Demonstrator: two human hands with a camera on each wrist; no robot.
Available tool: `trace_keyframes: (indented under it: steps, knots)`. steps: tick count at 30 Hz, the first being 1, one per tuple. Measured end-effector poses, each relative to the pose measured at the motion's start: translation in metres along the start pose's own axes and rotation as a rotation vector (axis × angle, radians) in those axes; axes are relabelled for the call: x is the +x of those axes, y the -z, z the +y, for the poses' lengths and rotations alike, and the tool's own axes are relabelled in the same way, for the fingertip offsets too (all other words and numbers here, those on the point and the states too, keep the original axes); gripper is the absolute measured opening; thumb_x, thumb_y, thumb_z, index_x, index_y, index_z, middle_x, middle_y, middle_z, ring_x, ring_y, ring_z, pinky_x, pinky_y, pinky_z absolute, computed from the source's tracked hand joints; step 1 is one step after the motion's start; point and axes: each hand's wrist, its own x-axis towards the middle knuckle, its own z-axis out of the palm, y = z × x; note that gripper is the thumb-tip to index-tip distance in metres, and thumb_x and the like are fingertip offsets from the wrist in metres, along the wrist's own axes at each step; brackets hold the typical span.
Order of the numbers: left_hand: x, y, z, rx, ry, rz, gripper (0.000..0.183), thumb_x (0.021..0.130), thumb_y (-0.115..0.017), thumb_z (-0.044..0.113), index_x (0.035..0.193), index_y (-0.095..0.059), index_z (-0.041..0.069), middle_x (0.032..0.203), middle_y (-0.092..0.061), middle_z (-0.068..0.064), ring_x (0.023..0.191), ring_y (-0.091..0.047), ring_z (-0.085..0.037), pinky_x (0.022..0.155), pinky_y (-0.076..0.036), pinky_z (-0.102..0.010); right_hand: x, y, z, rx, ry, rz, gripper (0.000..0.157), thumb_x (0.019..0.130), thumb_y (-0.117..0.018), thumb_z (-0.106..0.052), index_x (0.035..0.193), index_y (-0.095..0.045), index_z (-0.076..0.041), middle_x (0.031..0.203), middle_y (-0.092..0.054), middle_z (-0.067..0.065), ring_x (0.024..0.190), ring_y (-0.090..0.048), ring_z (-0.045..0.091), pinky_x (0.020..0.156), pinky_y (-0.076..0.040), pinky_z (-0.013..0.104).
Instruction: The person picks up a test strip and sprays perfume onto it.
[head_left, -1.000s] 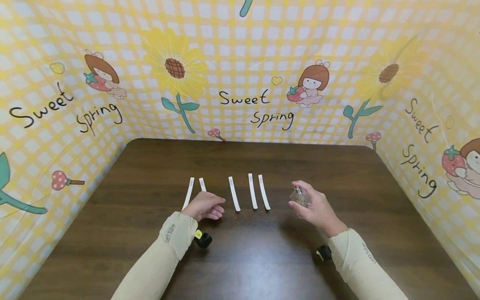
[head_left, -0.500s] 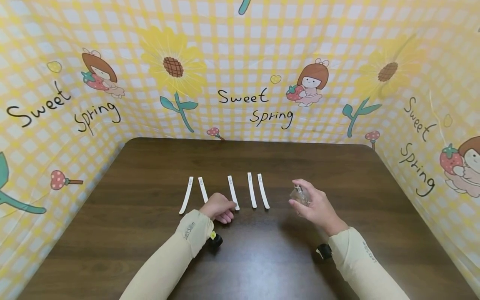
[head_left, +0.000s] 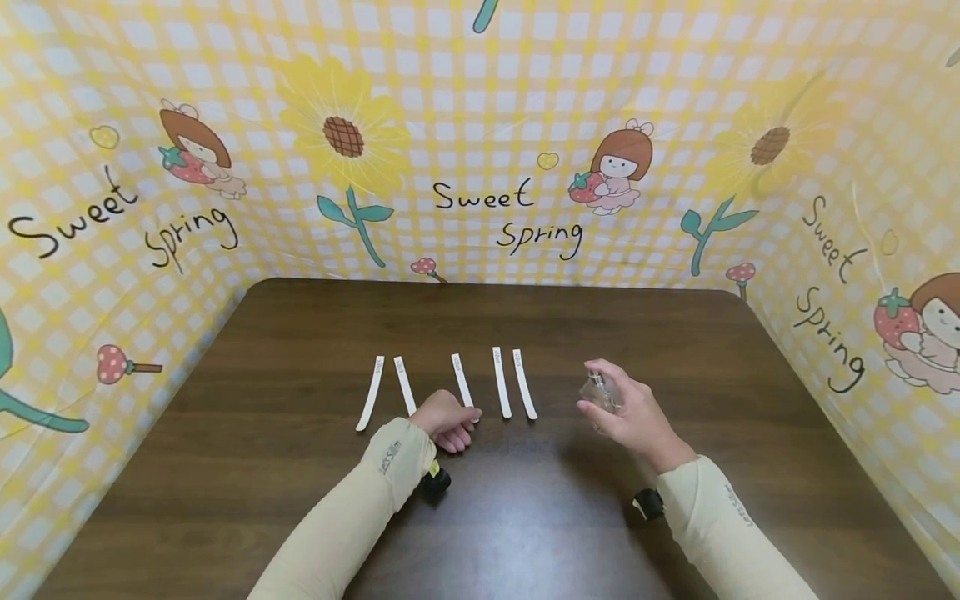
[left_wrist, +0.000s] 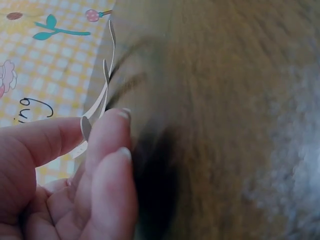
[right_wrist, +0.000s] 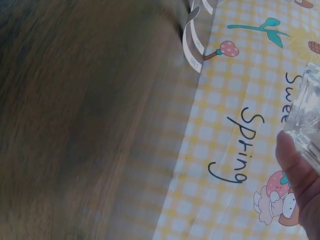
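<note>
Several white paper test strips lie on the table in a loose row in the head view, curved a little and with small print at their far ends. My left hand (head_left: 444, 419) pinches the near end of the middle strip (head_left: 461, 377) between thumb and forefinger; the left wrist view shows that strip's tip (left_wrist: 85, 129) between them. To its left are two more strips, one (head_left: 370, 393) fully visible. On the right, my right hand (head_left: 639, 423) holds a clear glass perfume spray bottle (head_left: 602, 393), forefinger on top by the metal nozzle. The right wrist view shows only part of the bottle (right_wrist: 309, 112).
Two strips, the outer one at the right (head_left: 525, 385), lie between the middle strip and the bottle. The dark wooden table (head_left: 480, 533) is walled on three sides by a yellow checked cloth (head_left: 480, 108). A small black camera sits at each wrist.
My left hand has moved right, from beside the second strip to the middle strip's near end, and pinches it. The right hand has kept its place with the bottle.
</note>
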Motion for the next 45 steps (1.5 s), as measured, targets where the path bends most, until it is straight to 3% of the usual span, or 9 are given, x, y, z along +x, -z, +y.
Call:
trace_keyframes:
  steps: [6,12,30,36,45]
  knots:
    - [0.001,0.000,0.001,-0.014,0.015,-0.001,0.033,0.094,-0.057,0.020,0.070,-0.059,-0.001,0.052,-0.058,-0.005,0.038,-0.053,-0.008,0.037,-0.047,-0.018,-0.001,0.000,0.001,-0.006,-0.027,0.001,0.058,0.078,-0.076,-0.001,0.128,-0.048,-0.007,0.089,-0.063,0.015,0.067,-0.061,0.019,0.053,-0.054,0.027]
    - [0.000,0.000,0.001,-0.037,0.019,-0.012,0.024,0.091,-0.056,0.009,0.069,-0.060,-0.001,0.050,-0.056,-0.003,0.038,-0.052,-0.006,0.037,-0.046,-0.016,-0.003,-0.001,0.001,0.007,-0.015,0.006,0.056,0.078,-0.075,0.002,0.127,-0.048,-0.007,0.087,-0.063,0.014,0.066,-0.061,0.017,0.053,-0.054,0.026]
    - [-0.001,0.005,-0.002,-0.191,0.040,-0.024,0.006,0.089,-0.055,0.000,0.086,-0.055,-0.005,0.056,-0.059,-0.006,0.042,-0.055,-0.008,0.041,-0.049,-0.017,-0.002,-0.003,0.003,-0.009,0.030,0.026,0.057,0.076,-0.075,0.003,0.126,-0.050,-0.008,0.090,-0.064,0.013,0.068,-0.060,0.017,0.053,-0.053,0.026]
    - [-0.005,0.011,-0.003,-0.255,0.007,-0.016,0.010,0.089,-0.054,-0.003,0.095,-0.055,-0.010,0.057,-0.060,-0.006,0.043,-0.056,-0.007,0.042,-0.049,-0.017,-0.002,-0.004,0.002,-0.015,0.039,0.024,0.057,0.076,-0.075,0.003,0.126,-0.050,-0.008,0.089,-0.064,0.013,0.067,-0.060,0.017,0.052,-0.053,0.026]
    - [-0.017,0.015,0.002,-0.258,-0.065,-0.056,0.020,0.090,-0.054,-0.003,0.107,-0.056,-0.014,0.061,-0.062,-0.006,0.047,-0.058,-0.008,0.045,-0.051,-0.018,-0.002,-0.005,0.002,-0.026,0.072,0.029,0.058,0.074,-0.076,0.004,0.125,-0.050,-0.007,0.088,-0.065,0.012,0.067,-0.060,0.014,0.053,-0.053,0.026]
